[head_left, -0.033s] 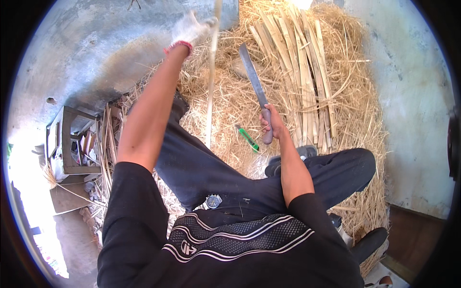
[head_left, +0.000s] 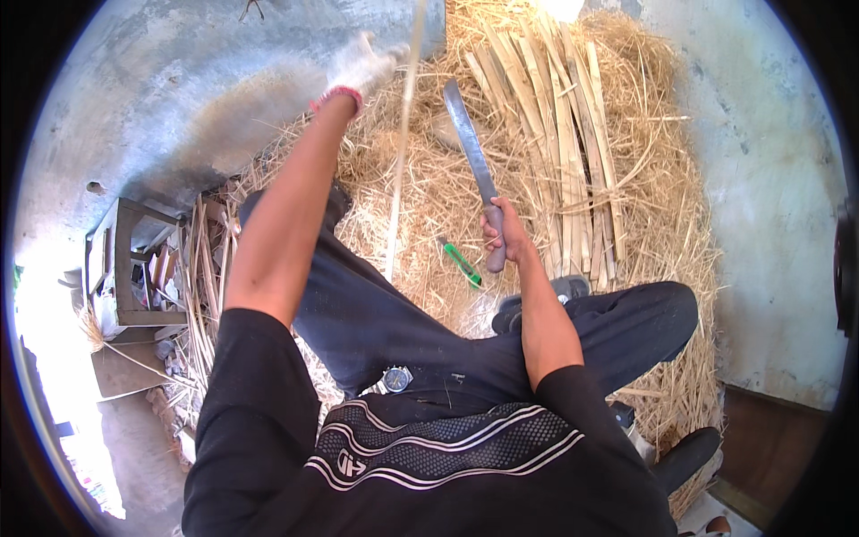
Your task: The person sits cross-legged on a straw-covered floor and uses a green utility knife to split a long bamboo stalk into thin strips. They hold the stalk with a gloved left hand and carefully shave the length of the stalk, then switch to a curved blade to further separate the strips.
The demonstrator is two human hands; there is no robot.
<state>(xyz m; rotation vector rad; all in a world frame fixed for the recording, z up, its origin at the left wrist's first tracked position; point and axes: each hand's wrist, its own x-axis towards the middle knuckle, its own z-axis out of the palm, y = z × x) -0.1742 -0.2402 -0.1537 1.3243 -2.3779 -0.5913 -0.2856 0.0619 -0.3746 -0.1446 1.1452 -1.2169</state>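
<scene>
My left hand (head_left: 361, 70), in a white knitted glove with a red cuff, reaches far forward and is blurred. Its fingers close on a long, thin pale strip (head_left: 402, 161), which looks like bamboo and slants down to my left leg. My bare right hand (head_left: 503, 231) grips the handle of a machete (head_left: 467, 134), whose blade points away from me over the shavings. A green utility knife (head_left: 463, 262) lies on the shavings, left of the machete handle.
Split strips (head_left: 573, 152) lie in a bundle at the far right on a heap of shavings (head_left: 658, 215). A wristwatch (head_left: 396, 378) rests on my lap. On the left stands a grey open-fronted cabinet (head_left: 148, 315) with clutter inside. Concrete walls (head_left: 761, 215) enclose both sides.
My left hand and the upper part of the strip have shifted slightly to the right. The machete has moved very slightly in my right hand.
</scene>
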